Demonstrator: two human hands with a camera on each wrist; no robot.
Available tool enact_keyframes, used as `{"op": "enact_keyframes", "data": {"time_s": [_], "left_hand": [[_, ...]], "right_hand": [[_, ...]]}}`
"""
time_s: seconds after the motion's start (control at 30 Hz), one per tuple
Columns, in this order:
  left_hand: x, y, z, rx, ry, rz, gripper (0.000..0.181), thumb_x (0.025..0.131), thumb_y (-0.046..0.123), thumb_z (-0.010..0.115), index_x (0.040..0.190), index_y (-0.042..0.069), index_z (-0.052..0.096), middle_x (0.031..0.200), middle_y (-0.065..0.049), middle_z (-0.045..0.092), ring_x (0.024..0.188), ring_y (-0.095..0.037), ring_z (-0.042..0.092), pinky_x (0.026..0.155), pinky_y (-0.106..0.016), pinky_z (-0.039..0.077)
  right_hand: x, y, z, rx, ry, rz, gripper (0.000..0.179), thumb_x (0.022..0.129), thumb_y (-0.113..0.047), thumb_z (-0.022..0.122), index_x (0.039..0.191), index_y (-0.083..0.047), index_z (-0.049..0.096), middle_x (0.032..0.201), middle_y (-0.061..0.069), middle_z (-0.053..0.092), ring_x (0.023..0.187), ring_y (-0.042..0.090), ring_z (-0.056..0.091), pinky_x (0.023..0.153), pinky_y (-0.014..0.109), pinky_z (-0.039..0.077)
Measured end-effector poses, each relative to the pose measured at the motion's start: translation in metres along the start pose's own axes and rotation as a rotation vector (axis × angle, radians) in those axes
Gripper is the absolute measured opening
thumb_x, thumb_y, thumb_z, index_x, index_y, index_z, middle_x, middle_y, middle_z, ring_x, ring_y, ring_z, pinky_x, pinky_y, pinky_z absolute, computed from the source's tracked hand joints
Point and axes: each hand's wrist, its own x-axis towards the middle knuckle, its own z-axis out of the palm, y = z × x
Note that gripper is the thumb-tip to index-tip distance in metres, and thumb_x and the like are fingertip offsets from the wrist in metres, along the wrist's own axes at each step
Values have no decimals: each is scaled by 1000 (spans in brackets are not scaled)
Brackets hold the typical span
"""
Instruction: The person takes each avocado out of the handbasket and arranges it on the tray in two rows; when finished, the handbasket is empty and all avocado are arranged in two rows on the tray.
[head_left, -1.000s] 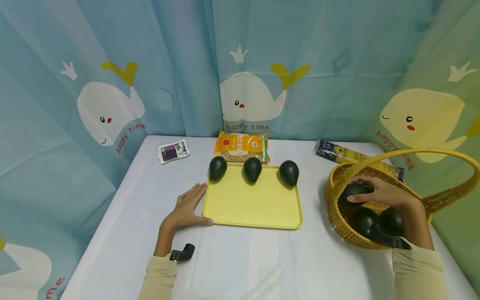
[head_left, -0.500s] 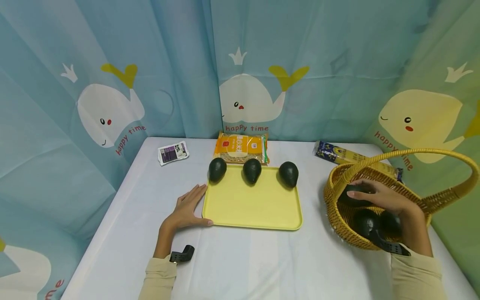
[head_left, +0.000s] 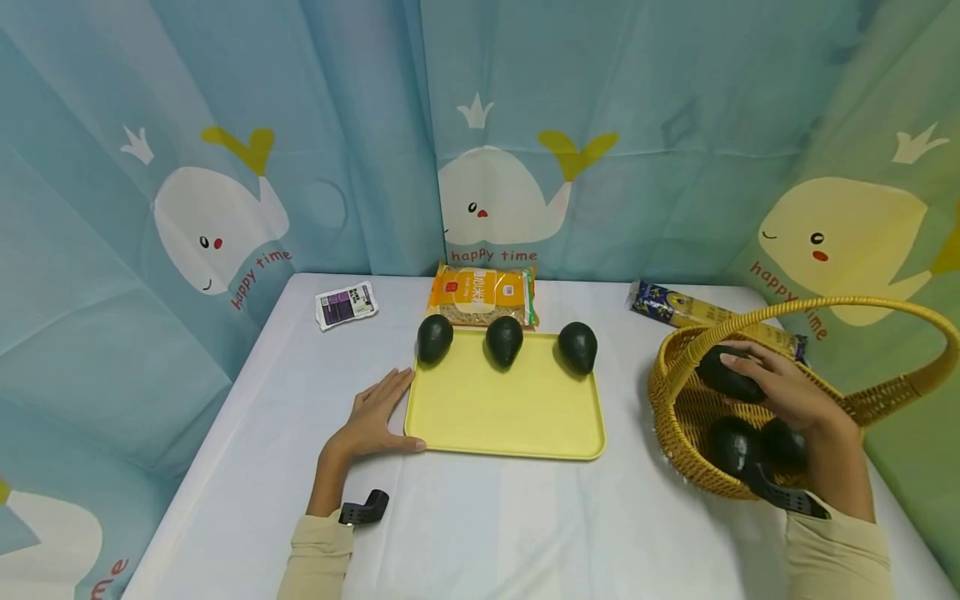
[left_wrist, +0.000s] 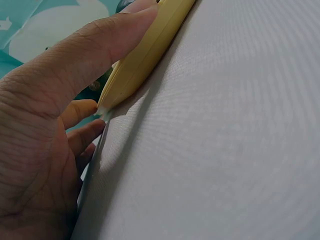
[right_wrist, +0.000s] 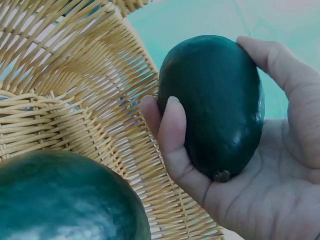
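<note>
In the head view, my right hand [head_left: 791, 390] grips a dark green avocado [head_left: 729, 375] inside the wicker basket [head_left: 667, 425]. The right wrist view shows fingers and thumb curled round this avocado [right_wrist: 212, 100], its stem end toward the palm. Two more avocados lie at the basket's bottom, one of them [head_left: 731, 443] partly behind the wrist strap. My left hand [head_left: 369, 423] rests against the left edge of the yellow tray [head_left: 506, 417], fingers straight, thumb at its near corner. Along the tray's far edge sit three avocados, left [head_left: 435, 339], middle [head_left: 504, 342] and right [head_left: 577, 348].
An orange bag of grain [head_left: 483, 296] lies behind the tray. At the back left is a small purple-and-white packet [head_left: 346, 306]. A blue-and-yellow long package [head_left: 675, 307] lies partly behind the basket, whose tall handle [head_left: 847, 304] arches over the right forearm. A curtain surrounds the table.
My right hand has lifted the avocado off the basket's left side, moving it up and slightly right. The left hand and the tray stay where they were.
</note>
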Motion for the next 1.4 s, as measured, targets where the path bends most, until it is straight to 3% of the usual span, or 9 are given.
{"op": "enact_keyframes", "data": {"time_s": [0.13, 0.37, 0.47, 0.63, 0.7, 0.9, 1.13, 1.3, 1.4], "left_hand": [[0, -1, 1, 0, 2, -4, 120, 62, 56, 82, 157, 14, 23, 163, -8, 23, 152, -31, 15, 113, -61, 18], [1, -1, 0, -6, 6, 10, 118, 64, 54, 83, 157, 13, 22, 163, -9, 23, 152, -33, 15, 112, -62, 18], [1, 1, -2, -13, 8, 14, 118, 63, 54, 83, 156, 12, 23, 163, -11, 23, 151, -34, 16, 112, -63, 19], [0, 2, -2, -8, 8, 16, 118, 64, 55, 82, 156, 11, 24, 162, -12, 25, 151, -36, 18, 112, -63, 20], [-1, 1, -2, -6, 10, 18, 118, 64, 55, 82, 156, 11, 24, 162, -12, 25, 151, -36, 18, 112, -63, 20], [-1, -1, -1, -8, 12, 13, 118, 63, 56, 82, 156, 12, 23, 163, -10, 24, 151, -34, 16, 113, -62, 18], [-1, -2, 0, -8, 8, 6, 118, 63, 56, 82, 156, 13, 23, 163, -9, 24, 152, -32, 16, 113, -62, 18], [-1, -1, 0, 2, 4, 7, 119, 63, 56, 82, 156, 13, 23, 163, -9, 24, 152, -33, 16, 113, -62, 18], [0, -1, -1, -4, 3, 11, 118, 63, 56, 82, 156, 13, 24, 162, -9, 24, 152, -32, 16, 113, -61, 18]], "right_hand": [[-2, 0, 0, 147, 3, -30, 22, 105, -14, 41, 124, -26, 41, 111, -13, 55, 91, 5, 66, 73, 34, 59], [-7, -1, 1, -40, 40, -65, 36, 105, -16, 41, 138, -31, 37, 123, -20, 34, 100, -11, 52, 73, 20, 51], [-8, -1, 2, -71, 48, -66, 40, 104, -14, 46, 138, -33, 37, 120, -24, 46, 96, -9, 56, 71, 20, 52], [-10, -1, 7, 15, 58, -49, 41, 100, -8, 52, 129, -32, 37, 103, -16, 66, 87, 4, 66, 70, 30, 57], [-11, -1, 7, 49, 54, -53, 39, 100, -7, 51, 129, -30, 37, 104, -15, 65, 90, 5, 67, 71, 29, 57], [-13, -2, 9, -57, 86, -7, 28, 104, -17, 45, 125, -35, 40, 103, -22, 62, 89, 1, 66, 71, 26, 57], [-15, 0, 15, 25, 40, -157, 54, 103, -4, 43, 146, -33, 30, 120, -13, 50, 94, 1, 63, 68, 26, 54], [-22, -2, 20, -83, 78, -135, 60, 101, -4, 48, 150, -32, 27, 125, -15, 43, 95, -1, 57, 65, 30, 48], [-25, -2, 21, -40, 73, -145, 60, 101, -3, 47, 151, -29, 26, 128, -16, 39, 98, -2, 56, 66, 29, 49]]}}
